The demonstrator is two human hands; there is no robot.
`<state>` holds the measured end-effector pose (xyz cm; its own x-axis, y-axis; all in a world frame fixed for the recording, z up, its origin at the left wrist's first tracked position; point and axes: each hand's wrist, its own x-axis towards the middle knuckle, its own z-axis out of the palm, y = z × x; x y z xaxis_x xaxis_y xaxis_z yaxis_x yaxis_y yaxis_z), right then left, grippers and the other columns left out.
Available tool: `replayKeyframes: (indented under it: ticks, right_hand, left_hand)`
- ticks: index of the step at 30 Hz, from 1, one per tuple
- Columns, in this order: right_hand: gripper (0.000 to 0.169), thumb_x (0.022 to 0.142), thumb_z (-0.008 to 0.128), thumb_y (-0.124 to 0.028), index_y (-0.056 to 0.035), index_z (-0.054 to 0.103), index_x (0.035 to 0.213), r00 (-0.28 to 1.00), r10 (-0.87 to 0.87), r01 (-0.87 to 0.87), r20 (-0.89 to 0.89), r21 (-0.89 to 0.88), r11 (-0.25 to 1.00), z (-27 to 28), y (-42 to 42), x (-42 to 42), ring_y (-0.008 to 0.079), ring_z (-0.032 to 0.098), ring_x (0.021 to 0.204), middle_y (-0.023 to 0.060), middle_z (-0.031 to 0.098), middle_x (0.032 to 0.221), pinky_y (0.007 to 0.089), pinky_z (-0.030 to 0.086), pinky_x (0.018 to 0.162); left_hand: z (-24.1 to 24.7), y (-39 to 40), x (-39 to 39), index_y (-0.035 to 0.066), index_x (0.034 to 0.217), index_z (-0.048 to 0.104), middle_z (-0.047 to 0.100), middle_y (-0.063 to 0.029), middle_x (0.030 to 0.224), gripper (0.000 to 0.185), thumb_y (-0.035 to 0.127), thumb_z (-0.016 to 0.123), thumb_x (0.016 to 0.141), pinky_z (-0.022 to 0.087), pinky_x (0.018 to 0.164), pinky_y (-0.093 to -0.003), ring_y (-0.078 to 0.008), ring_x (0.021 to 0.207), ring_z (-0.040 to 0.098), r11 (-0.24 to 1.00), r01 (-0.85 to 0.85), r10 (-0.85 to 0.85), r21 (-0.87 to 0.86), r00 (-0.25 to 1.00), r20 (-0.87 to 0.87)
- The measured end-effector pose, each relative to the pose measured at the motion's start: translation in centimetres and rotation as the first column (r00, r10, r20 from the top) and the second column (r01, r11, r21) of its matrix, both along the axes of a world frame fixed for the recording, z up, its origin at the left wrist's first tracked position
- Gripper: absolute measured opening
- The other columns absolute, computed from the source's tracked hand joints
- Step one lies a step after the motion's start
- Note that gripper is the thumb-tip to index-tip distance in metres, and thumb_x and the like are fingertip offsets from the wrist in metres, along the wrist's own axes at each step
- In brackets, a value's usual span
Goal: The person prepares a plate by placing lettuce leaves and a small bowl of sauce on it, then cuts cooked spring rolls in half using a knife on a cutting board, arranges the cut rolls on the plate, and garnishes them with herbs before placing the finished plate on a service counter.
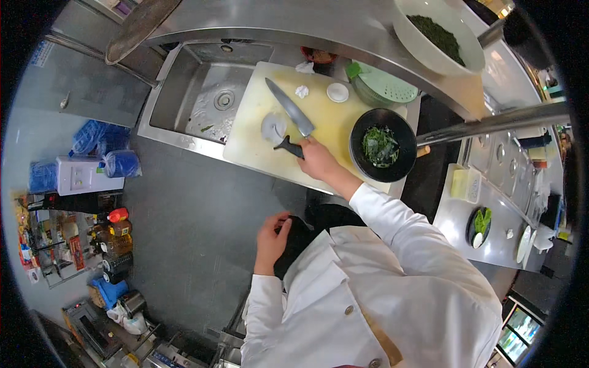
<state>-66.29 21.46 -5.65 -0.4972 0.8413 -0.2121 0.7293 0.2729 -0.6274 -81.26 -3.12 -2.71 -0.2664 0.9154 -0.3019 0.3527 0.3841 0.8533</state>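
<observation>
My right hand (pixel 317 158) holds the black handle of a chef's knife (pixel 290 106), whose blade lies over a white cutting board (pixel 253 156). A clear round film or lid (pixel 274 127) lies left of the blade, and a crumpled white scrap (pixel 302 91) and a small white dish (pixel 337 92) lie on the other side. Near the board's right end stands a black bowl (pixel 357 152) with chopped leafy greens (pixel 381 147). My left hand (pixel 272 237) hangs by the black cloth at my waist, fingers curled; whether it grips anything is hidden.
A steel sink (pixel 177 96) adjoins the board on the left. Behind the board stand a green colander (pixel 391 87) and a raised steel shelf (pixel 322 23) bearing a white bowl (pixel 414 50) of dark greens. At right, a counter (pixel 494 250) holds a plastic container (pixel 465 184) and a black plate (pixel 472 232).
</observation>
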Motion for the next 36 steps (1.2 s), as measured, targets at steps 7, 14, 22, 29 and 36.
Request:
replayKeyframes:
  ticks: [7,14,22,29,36]
  right_hand:
    - [0.039,0.098,0.067,-0.019,0.0049,0.061,0.128,0.970,-0.146,0.192,-0.193,0.249,0.949,-3.7,15.6,-3.5,0.0488,0.065,0.118,0.0299,0.063,0.129,0.0556,0.053,0.103]
    - [0.036,0.096,0.065,-0.017,-0.0022,0.069,0.129,0.894,-0.435,0.418,-0.107,0.547,0.725,-6.8,21.2,-4.9,0.0415,0.067,0.119,0.0184,0.072,0.127,0.0556,0.051,0.106]
    - [0.023,0.101,0.065,-0.024,-0.0088,0.077,0.114,0.712,-0.675,0.652,-0.191,-0.175,0.738,1.1,-5.2,-3.2,0.0353,0.074,0.093,0.0163,0.076,0.106,0.0480,0.060,0.087]
    - [0.032,0.099,0.070,-0.025,-0.0072,0.075,0.126,0.255,-0.961,0.945,0.109,-0.240,0.223,-0.8,-29.9,5.1,0.0343,0.077,0.102,0.0162,0.080,0.113,0.0443,0.060,0.090]
    - [0.040,0.096,0.076,-0.025,-0.0052,0.073,0.130,-0.280,-0.960,0.909,-0.025,-0.328,-0.257,-5.0,-49.9,7.9,0.0249,0.079,0.096,0.0133,0.081,0.115,0.0397,0.061,0.085]
  left_hand:
    - [-0.9,3.2,-9.8,0.005,0.123,0.076,0.077,-0.0148,0.111,0.025,0.019,0.074,0.102,0.058,0.081,-0.0391,-0.0262,0.091,0.075,0.977,0.159,-0.168,-0.143,0.984,-0.056]
    - [0.3,13.4,-19.9,0.005,0.125,0.075,0.076,-0.0139,0.112,0.026,0.016,0.074,0.102,0.058,0.084,-0.0386,-0.0266,0.093,0.075,0.893,0.443,-0.450,-0.082,0.880,-0.150]
    - [-0.6,20.3,-23.9,0.005,0.127,0.075,0.076,-0.0138,0.116,0.026,0.013,0.074,0.102,0.058,0.089,-0.0367,-0.0237,0.099,0.074,0.649,0.759,-0.760,-0.055,0.650,-0.014]
    - [1.3,22.1,-11.1,0.005,0.124,0.075,0.074,-0.0121,0.113,0.027,0.017,0.076,0.100,0.057,0.090,-0.0382,-0.0238,0.096,0.073,0.142,0.989,-0.990,0.046,0.142,0.002]
    - [1.0,13.0,7.7,0.007,0.130,0.073,0.073,-0.0123,0.116,0.036,0.023,0.079,0.098,0.058,0.088,-0.0382,-0.0251,0.100,0.073,-0.334,0.942,-0.942,-0.042,-0.335,-0.024]
